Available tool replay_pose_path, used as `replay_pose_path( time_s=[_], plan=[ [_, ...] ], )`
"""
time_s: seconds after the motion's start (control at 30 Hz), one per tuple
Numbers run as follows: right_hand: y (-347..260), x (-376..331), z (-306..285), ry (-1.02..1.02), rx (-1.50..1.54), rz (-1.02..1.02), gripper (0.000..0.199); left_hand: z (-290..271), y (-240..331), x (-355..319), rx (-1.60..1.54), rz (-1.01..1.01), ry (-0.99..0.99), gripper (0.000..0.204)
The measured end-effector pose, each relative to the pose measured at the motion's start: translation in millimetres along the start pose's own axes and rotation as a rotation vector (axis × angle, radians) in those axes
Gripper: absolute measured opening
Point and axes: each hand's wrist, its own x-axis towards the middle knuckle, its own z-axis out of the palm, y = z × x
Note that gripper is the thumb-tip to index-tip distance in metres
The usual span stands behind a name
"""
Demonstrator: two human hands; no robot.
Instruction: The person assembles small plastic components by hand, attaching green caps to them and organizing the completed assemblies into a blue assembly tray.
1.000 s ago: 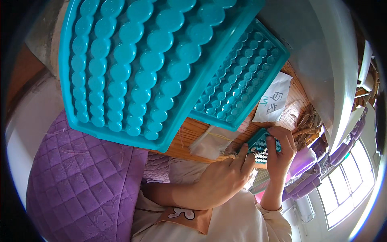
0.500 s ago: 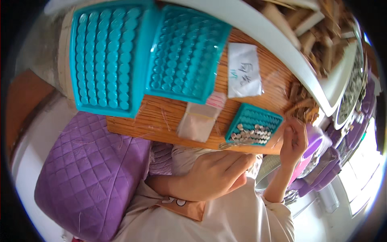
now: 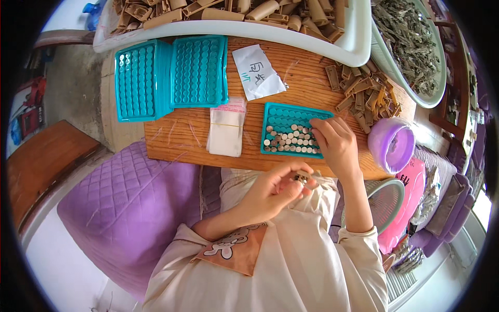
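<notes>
My left hand (image 3: 267,192) is raised over my lap, fingers closed round a small tan plastic part (image 3: 300,176) with a shiny metal bit on it. My right hand (image 3: 339,143) reaches over the right side of a small teal tray (image 3: 299,110), its fingers bent down and drawn together. What its fingertips hold, if anything, is hidden. Small round silvery discs (image 3: 296,140) fill the near part of this tray, while its far rows of round hollows show bare teal.
Left on the wooden table (image 3: 176,132) stand two stacks of larger teal trays (image 3: 136,83). A banded bundle of clear bags (image 3: 226,132), a paper note (image 3: 258,73), loose tan parts (image 3: 366,93) and a purple tub (image 3: 377,145) lie around. A white bin (image 3: 234,31) borders the far side.
My right hand has moved left, from beside the small tray to over it. My left hand has turned so the tan part shows. The whole view has shifted.
</notes>
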Motion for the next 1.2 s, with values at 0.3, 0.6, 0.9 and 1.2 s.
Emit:
replay_pose_path(
  time_s=[0.3, 0.6, 0.9, 1.2],
  plan=[
    [4.9, 5.7, 2.2, -0.056, 0.035, -0.118, 0.024, 15.1, -8.2, 7.9, -0.060, 0.244, 0.180, 0.029],
    [-22.2, -6.0, -33.4, 0.162, 0.403, 0.022, 0.026, 35.7, -7.0, 4.4, -0.109, 0.317, 0.255, 0.034],
    [-46.2, -33.0, -34.5, 0.378, 0.385, -0.318, 0.032, 41.5, -8.0, 4.7, -0.027, 0.368, 0.251, 0.039],
    [-46.5, -43.4, -41.8, 0.413, 0.395, -0.299, 0.027, 50.9, -12.8, 4.8, 0.101, 0.336, 0.246, 0.035]
  ],
)
